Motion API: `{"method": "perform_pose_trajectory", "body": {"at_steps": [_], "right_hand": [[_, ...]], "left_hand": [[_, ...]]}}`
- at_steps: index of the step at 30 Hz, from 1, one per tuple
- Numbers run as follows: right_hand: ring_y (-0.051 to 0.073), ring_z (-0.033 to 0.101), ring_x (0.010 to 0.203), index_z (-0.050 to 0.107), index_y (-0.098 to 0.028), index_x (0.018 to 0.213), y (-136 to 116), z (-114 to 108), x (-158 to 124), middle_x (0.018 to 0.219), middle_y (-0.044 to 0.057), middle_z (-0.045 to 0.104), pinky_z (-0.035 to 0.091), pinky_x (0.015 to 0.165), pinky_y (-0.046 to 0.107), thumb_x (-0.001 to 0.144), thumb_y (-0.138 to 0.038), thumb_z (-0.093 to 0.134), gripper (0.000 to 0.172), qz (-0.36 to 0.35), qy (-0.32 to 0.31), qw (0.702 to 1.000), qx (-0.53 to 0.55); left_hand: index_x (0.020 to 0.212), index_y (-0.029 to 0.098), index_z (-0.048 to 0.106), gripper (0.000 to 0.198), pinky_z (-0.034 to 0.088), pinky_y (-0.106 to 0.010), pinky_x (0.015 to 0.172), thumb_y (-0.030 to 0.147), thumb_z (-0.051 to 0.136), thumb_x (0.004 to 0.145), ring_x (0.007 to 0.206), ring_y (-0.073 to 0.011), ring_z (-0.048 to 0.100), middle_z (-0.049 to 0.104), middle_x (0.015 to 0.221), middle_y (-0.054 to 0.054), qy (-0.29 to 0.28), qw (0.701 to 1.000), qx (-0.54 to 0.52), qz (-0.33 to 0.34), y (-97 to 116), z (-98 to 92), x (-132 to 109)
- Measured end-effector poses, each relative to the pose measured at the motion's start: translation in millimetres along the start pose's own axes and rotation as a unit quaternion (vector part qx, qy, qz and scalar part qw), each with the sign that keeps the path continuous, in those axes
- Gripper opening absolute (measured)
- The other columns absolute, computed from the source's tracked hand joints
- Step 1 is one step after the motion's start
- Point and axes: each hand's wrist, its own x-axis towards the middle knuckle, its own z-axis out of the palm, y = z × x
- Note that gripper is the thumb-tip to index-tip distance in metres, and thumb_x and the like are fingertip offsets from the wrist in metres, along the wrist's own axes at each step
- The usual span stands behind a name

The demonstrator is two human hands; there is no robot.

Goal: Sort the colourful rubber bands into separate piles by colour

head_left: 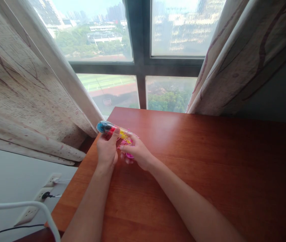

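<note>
My left hand (107,148) is wrapped round a clear plastic tube (109,128) filled with bands of small blue, red and yellow pieces, held tilted above the wooden table (208,161). My right hand (137,151) is closed at the tube's right end, its fingers pinching a bunch of small pink loops (126,145) that hang under them. Both hands are over the table's far left part, near the window.
Patterned curtains hang at left (27,94) and right (244,57) of a dark-framed window (140,64). Wall sockets (42,195) with plugs and a white cable (39,210) are at the lower left, beside the table's left edge.
</note>
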Motion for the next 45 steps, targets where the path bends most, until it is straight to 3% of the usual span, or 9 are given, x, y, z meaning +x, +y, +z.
{"method": "perform_pose_trajectory", "body": {"at_steps": [4, 16, 24, 32, 38, 45], "right_hand": [[0.008, 0.049, 0.037, 0.039, -0.020, 0.137, -1.3, 3.2, -1.4, 0.057, -0.008, 0.061, 0.034, 0.034, 0.014, 0.076, -0.034, 0.067, 0.069, 0.009, 0.010, 1.000, 0.018], [0.011, 0.051, 0.038, 0.031, -0.020, 0.147, 1.4, 2.5, -1.7, 0.056, -0.008, 0.060, 0.041, 0.035, 0.018, 0.079, -0.022, 0.064, 0.075, 0.023, 0.041, 0.996, -0.076], [0.010, 0.057, 0.041, 0.043, -0.027, 0.144, 15.3, -7.0, 0.1, 0.062, -0.007, 0.063, 0.047, 0.042, 0.019, 0.080, -0.020, 0.063, 0.067, -0.026, 0.075, 0.977, -0.197], [0.009, 0.049, 0.036, 0.044, -0.016, 0.138, -3.6, -2.2, -3.4, 0.055, -0.006, 0.063, 0.035, 0.034, 0.015, 0.081, -0.022, 0.063, 0.061, 0.031, 0.074, 0.996, -0.041], [0.009, 0.049, 0.035, 0.045, -0.015, 0.134, -3.1, -5.6, -1.7, 0.054, -0.006, 0.063, 0.033, 0.033, 0.015, 0.079, -0.023, 0.067, 0.060, 0.031, 0.096, 0.994, -0.042], [0.009, 0.049, 0.036, 0.048, -0.018, 0.128, 0.0, -15.6, -1.0, 0.057, -0.006, 0.064, 0.032, 0.034, 0.015, 0.076, -0.029, 0.068, 0.057, 0.004, 0.098, 0.995, 0.000]], "left_hand": [[0.084, 0.016, 0.062, 0.050, 0.058, -0.035, 0.074, 0.040, 0.092, 0.053, 0.073, -0.0194, 0.071, 0.069, 0.079, 0.000, -0.001, 1.000, -0.002, 0.003, 1.0, -0.9, 2.1], [0.086, 0.016, 0.062, 0.050, 0.059, -0.035, 0.074, 0.040, 0.091, 0.053, 0.073, -0.0170, 0.070, 0.069, 0.083, 0.001, 0.002, 1.000, -0.002, 0.019, 1.2, -2.9, 2.0], [0.087, 0.016, 0.063, 0.047, 0.059, -0.033, 0.074, 0.038, 0.090, 0.056, 0.072, -0.0155, 0.069, 0.068, 0.084, 0.000, 0.020, 0.999, 0.013, 0.024, 6.6, -3.1, -0.8], [0.089, 0.017, 0.064, 0.047, 0.059, -0.030, 0.074, 0.037, 0.091, 0.056, 0.075, -0.0144, 0.068, 0.068, 0.087, 0.000, 0.040, 0.997, 0.025, 0.067, 7.2, -2.6, 2.7], [0.092, 0.016, 0.064, 0.053, 0.060, -0.034, 0.077, 0.037, 0.092, 0.053, 0.076, -0.0162, 0.069, 0.070, 0.087, -0.002, 0.033, 0.994, 0.037, 0.102, 3.4, -5.9, 8.4], [0.094, 0.017, 0.065, 0.046, 0.056, -0.028, 0.084, 0.030, 0.091, 0.058, 0.081, -0.0127, 0.067, 0.069, 0.091, 0.000, 0.026, 0.987, 0.046, 0.149, 5.3, -10.1, 9.4]]}}
